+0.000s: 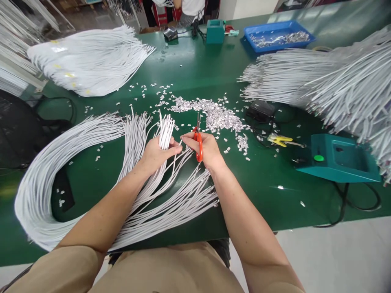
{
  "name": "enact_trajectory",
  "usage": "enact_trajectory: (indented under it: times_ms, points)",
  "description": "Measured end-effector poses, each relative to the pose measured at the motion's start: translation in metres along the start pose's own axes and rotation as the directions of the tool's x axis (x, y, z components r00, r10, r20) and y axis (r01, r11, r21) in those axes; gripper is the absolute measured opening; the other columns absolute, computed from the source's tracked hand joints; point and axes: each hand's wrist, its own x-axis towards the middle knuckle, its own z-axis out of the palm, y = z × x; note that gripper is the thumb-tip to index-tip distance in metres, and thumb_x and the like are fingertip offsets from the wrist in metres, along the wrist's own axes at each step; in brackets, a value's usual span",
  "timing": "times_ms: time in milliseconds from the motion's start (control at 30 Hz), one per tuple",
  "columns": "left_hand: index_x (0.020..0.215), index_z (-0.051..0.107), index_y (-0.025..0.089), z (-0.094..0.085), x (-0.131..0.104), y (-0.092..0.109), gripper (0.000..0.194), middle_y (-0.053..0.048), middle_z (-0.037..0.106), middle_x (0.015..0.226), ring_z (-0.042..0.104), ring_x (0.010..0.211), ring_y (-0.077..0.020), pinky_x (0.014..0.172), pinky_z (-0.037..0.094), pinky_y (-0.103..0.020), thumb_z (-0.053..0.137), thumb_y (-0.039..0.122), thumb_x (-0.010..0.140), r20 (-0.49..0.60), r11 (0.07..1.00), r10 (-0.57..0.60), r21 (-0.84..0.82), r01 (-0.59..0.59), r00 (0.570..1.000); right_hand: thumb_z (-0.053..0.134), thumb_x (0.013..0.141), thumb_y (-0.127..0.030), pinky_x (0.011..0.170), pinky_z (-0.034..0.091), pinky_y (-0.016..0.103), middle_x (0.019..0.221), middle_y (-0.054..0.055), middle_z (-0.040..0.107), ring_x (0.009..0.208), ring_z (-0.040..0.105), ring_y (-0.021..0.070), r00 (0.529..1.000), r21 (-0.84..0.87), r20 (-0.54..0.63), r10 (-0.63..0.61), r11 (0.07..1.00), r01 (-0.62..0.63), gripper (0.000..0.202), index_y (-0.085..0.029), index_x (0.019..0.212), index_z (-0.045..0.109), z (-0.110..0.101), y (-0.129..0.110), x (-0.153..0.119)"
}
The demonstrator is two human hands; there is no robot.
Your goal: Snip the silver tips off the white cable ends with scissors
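My left hand [157, 154] is closed around the upper ends of a bunch of white cables [165, 131], which stick up past the fingers. My right hand [209, 150] is closed on a pair of scissors [199, 145] with orange handles, the blades pointing away from me. Its thumb and fingertips also pinch the end of a single cable close to the left fingers. From both hands the cables run down into a large curved bundle of white cables [33, 195] on the left. More loose cable ends [195, 191] fan out below my right hand.
Small silvery-white scraps [220, 116] lie heaped on the green table [262, 203]. A teal device [339, 158], yellow-handled pliers [279, 140] and a cable pile [345, 77] are on the right. Farther back are a blue tray [279, 44], another teal box [215, 31] and a white bundle [88, 59].
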Motion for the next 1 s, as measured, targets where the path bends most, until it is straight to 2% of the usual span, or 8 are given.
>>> enact_trajectory:
  times_ms: [133,367,567,700,900,1000]
  points:
    - [0.080,0.061,0.018,0.0000,-0.0004,-0.0002,0.035,-0.001,0.071,0.080,0.066,0.077,-0.0191,0.081,0.050,-0.036,0.083,0.036,0.061,-0.004,1.000,0.000,0.009,0.000,1.000,0.074,0.066,-0.029,0.070,0.042,0.030,0.071,0.000,0.066,0.066,0.055,0.0118,0.999,0.081,-0.010,0.049,0.996,-0.048,0.013,-0.019,0.074,0.075,0.0023,0.0052,0.0015]
    - [0.083,0.061,0.018,0.0007,0.0004,-0.0007,0.034,-0.002,0.070,0.077,0.070,0.076,-0.0200,0.080,0.053,-0.036,0.083,0.034,0.062,0.060,0.986,-0.053,-0.157,0.061,0.997,0.074,0.066,-0.028,0.064,0.038,0.028,0.065,-0.002,0.062,0.059,0.048,0.0094,0.997,0.138,0.020,0.078,0.987,-0.080,0.012,-0.018,0.073,0.074,0.0018,0.0071,0.0033]
    - [0.081,0.063,0.018,-0.0004,0.0007,-0.0011,0.036,-0.001,0.070,0.078,0.065,0.075,-0.0185,0.081,0.051,-0.037,0.084,0.037,0.059,-0.015,1.000,-0.011,-0.004,0.011,1.000,0.077,0.063,-0.034,0.068,0.043,0.029,0.083,0.003,0.071,0.067,0.053,0.0109,0.997,0.113,0.017,0.076,0.991,-0.078,0.018,-0.019,0.073,0.074,0.0032,0.0033,0.0006]
    - [0.081,0.063,0.018,-0.0008,0.0005,0.0006,0.036,-0.001,0.070,0.079,0.064,0.075,-0.0183,0.080,0.049,-0.036,0.084,0.036,0.058,-0.013,0.999,-0.024,0.023,0.024,1.000,0.076,0.063,-0.031,0.067,0.042,0.028,0.084,0.003,0.072,0.065,0.052,0.0105,0.996,0.132,0.011,0.090,0.987,-0.090,0.014,-0.019,0.070,0.074,0.0047,0.0033,-0.0007]
    - [0.082,0.063,0.018,-0.0009,0.0018,-0.0023,0.036,-0.002,0.071,0.080,0.064,0.075,-0.0185,0.079,0.049,-0.035,0.084,0.034,0.057,-0.014,1.000,-0.029,0.001,0.029,0.999,0.072,0.064,-0.028,0.061,0.037,0.028,0.062,-0.001,0.061,0.059,0.046,0.0096,0.992,0.124,0.015,0.126,0.984,-0.127,0.013,-0.018,0.072,0.075,0.0038,0.0039,0.0011]
    - [0.083,0.064,0.018,0.0004,0.0019,-0.0014,0.036,-0.002,0.071,0.082,0.065,0.077,-0.0185,0.080,0.050,-0.035,0.084,0.034,0.058,-0.015,0.999,-0.036,-0.035,0.036,0.999,0.071,0.064,-0.026,0.059,0.035,0.027,0.056,-0.003,0.055,0.058,0.045,0.0095,0.992,0.147,0.026,0.124,0.981,-0.126,0.009,-0.018,0.067,0.074,0.0040,0.0047,0.0020]
